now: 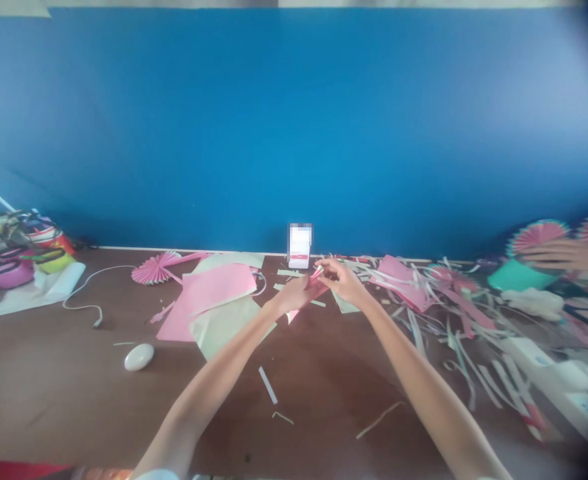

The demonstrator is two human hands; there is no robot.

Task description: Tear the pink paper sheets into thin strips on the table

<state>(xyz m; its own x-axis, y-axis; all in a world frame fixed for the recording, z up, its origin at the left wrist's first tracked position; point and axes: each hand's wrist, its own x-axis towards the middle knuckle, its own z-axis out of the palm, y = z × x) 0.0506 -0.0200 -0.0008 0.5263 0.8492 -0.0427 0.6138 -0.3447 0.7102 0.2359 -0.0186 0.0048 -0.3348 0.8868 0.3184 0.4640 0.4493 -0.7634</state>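
My left hand (294, 295) and my right hand (343, 279) meet over the middle of the table's far side. Between them is a narrow piece of folded pink and white paper (317, 273), its lower tip showing under my left hand. The left fingers are closed around the paper. My right thumb and fingers pinch at its upper end. Just beyond the hands a phone (299, 247) with a lit screen stands against the blue wall. Pink paper sheets (219, 288) lie to the left of my left hand.
A pink pleated paper fan (154, 269) and a white mouse-like object (139, 358) lie left. Paper strips (417, 333) and power strips (529, 351) cover the right. Another person's hand (569, 255) is near a green piece (517, 275) at far right.
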